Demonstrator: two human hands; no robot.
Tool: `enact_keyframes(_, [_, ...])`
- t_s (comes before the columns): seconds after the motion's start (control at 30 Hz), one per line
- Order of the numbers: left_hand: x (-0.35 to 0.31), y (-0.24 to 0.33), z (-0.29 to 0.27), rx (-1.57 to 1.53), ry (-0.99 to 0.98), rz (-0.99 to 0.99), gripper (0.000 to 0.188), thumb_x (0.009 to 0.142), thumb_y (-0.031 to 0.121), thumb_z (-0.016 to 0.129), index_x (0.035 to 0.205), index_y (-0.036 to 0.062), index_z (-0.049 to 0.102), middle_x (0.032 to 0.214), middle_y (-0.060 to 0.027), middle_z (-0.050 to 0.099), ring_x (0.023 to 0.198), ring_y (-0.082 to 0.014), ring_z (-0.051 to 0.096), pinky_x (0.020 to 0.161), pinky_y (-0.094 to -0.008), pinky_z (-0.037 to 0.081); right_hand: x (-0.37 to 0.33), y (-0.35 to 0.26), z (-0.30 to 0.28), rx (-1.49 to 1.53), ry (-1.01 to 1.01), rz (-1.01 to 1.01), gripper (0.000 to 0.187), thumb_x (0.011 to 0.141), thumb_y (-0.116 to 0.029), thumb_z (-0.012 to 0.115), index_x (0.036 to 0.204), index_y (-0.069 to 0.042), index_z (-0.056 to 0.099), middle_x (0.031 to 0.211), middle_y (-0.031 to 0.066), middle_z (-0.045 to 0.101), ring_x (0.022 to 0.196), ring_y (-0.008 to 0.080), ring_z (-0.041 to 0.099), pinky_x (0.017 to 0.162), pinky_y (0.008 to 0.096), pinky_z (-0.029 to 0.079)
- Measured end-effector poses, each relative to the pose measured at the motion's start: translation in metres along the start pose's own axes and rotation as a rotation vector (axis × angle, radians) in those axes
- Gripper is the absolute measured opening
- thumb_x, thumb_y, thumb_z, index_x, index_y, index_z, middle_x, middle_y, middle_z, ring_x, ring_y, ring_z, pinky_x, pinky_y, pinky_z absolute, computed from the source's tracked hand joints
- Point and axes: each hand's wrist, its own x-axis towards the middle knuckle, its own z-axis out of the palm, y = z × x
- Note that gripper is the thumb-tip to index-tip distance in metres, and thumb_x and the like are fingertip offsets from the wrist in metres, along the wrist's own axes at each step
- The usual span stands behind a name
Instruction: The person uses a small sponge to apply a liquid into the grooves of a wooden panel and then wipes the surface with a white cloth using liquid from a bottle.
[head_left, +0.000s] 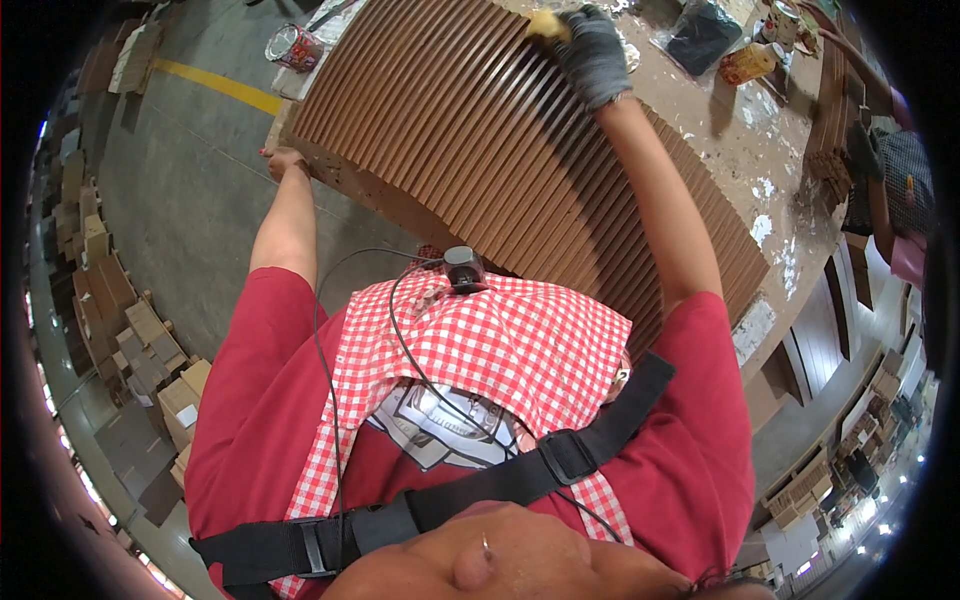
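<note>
1. Spreading beneath the work, the table (742,165) shows bare brown board with white paint spots on the right. Clutter near the far edge could be swept over if an arm swung wide.
2. The brown ridged panel (440,130) lies on the table in front of the person, its near side close to the checked apron (500,325). It could slide if pushed harder than it is steadied. The black cable (322,320) hanging at the chest might snag if the person leaned in.
3. The right hand (593,62), in a grey glove, is over the panel's far part. Its fingers look bent and pressed together, pinching the sponge.
4. A dark thing in clear plastic (703,38) lies to the right, apart from the panel.
5. The orange jar (750,63) lies beyond it; a leak could mark the table if its lid were loose.
6. The tin (293,47) stands just beside the panel's left edge, and could tip if the panel shifted that way.
7. The bare left hand (287,162) is at the near-left corner, fingers curled; I cannot tell what they grip.
8. The yellow sponge (546,27) touches the ridges, and might tear if dragged hard across them.
</note>
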Motion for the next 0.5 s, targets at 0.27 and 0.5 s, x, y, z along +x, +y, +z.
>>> enact_keyframes(0.27, [0.008,0.001,0.007,-0.034,0.039,-0.072,0.078,0.103,0.05,0.02,0.111,-0.0147,0.064,0.122,-0.0314,0.061,0.116,-0.0443,0.058,0.103,-0.0475,0.043,0.013,0.016,-0.019,0.286,0.221,0.146,0.042,0.071,-0.033,0.082,0.093,0.001,0.07,0.092,0.0222,0.065,0.088,0.0369,0.061,0.08,0.0438,0.05])
enact_keyframes(0.5, [-0.014,0.011,-0.007,-0.038,-0.025,-0.069,0.073,0.104,0.047,0.018,0.124,-0.0112,0.059,0.131,-0.0285,0.057,0.123,-0.0414,0.055,0.107,-0.0464,0.041,-0.018,-0.033,-0.01,0.124,-0.006,0.096,0.041,0.079,-0.036,0.081,0.104,-0.004,0.071,0.097,0.0153,0.068,0.09,0.0259,0.067,0.085,0.0337,0.057])
